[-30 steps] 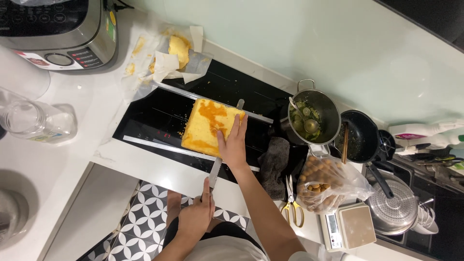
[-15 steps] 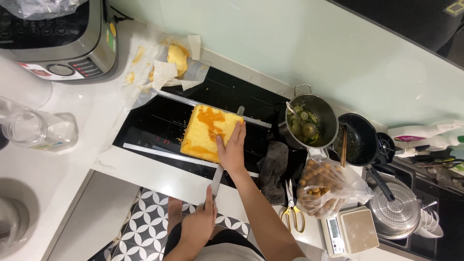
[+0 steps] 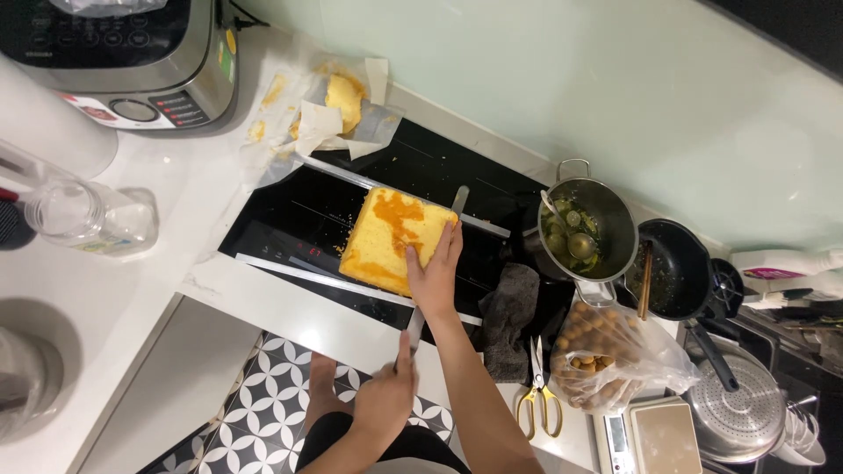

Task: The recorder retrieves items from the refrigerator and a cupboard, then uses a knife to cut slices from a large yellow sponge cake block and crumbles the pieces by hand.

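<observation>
While its fingers close around the handle low in the frame's centre, the left hand (image 3: 386,395) grips a long steel-bladed knife (image 3: 436,263) whose blade runs up along the right edge of a square yellow sponge cake (image 3: 391,237). Just above, the right hand (image 3: 436,272) lies flat, fingers spread, on the cake's right side. The cake rests on the black glass cooktop (image 3: 290,219) set in the white counter (image 3: 290,307).

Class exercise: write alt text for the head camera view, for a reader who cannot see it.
Seen from above, a person slices a square yellow sponge cake on a black cooktop: the right hand presses flat on the cake's edge while the left hand grips a long knife. A steel pot, yellow-handled scissors and a rice cooker sit nearby.
</observation>
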